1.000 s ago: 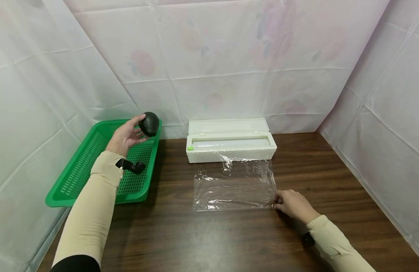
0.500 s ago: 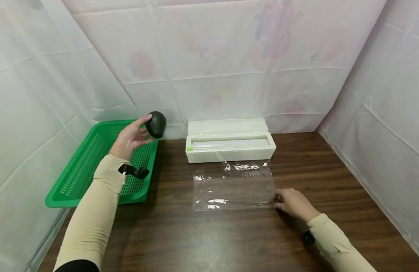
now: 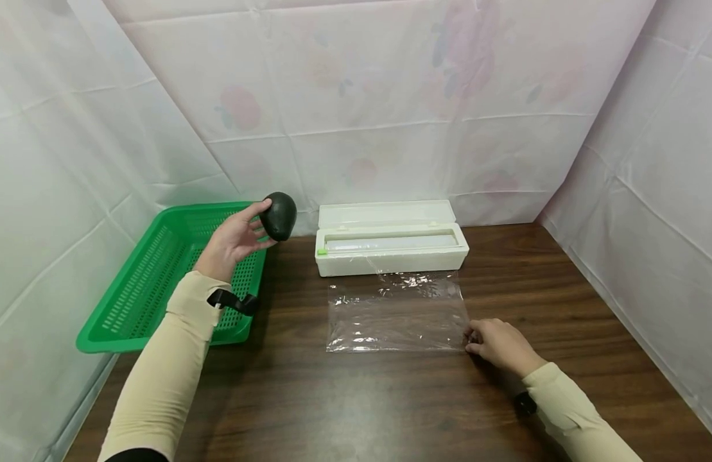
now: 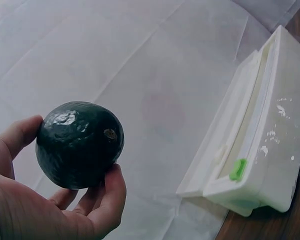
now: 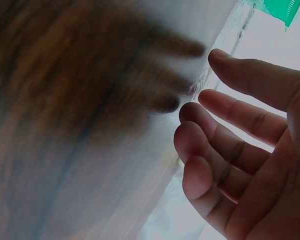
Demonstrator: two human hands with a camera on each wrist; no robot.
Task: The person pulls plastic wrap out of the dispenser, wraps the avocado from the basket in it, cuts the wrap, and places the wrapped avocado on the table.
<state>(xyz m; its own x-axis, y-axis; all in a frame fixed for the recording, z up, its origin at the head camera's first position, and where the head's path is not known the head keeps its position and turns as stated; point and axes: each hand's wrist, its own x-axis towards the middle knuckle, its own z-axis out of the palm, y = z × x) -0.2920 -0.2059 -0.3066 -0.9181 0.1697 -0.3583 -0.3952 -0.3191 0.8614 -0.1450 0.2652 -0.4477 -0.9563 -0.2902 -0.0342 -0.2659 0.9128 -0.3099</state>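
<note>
Head view, green basket: on the wooden table [image 3: 356, 410], along its left edge near the back left corner; its basket rim [image 3: 121, 285] is partly hidden behind the left arm, and slotted sides and a mesh floor show inside.
Head view, white box: near the table's back edge, its lid [image 3: 390, 213] raised; inside lies a roll of film [image 3: 390, 244], with a green slider [image 3: 323, 252] at the left end.
Head view, clear film [image 3: 396, 324]: spread from the box's front toward the table's front edge.
Head view, dark green fruit [image 3: 280, 218]: held in the air beside the basket's back right corner.
Head view, left hand [image 3: 234, 240]: grips the fruit.
Head view, right hand [image 3: 497, 343]: at the film's front right corner.
Left wrist view, fruit: a small brown scar [image 4: 110, 134] shows here only; thumb on one side, fingers curled beneath.
Right wrist view, right hand: fingers bent, thumb and forefinger tips apart beside the film; whether they pinch it, I cannot tell.
Right wrist view, basket: one green corner, far off.
</note>
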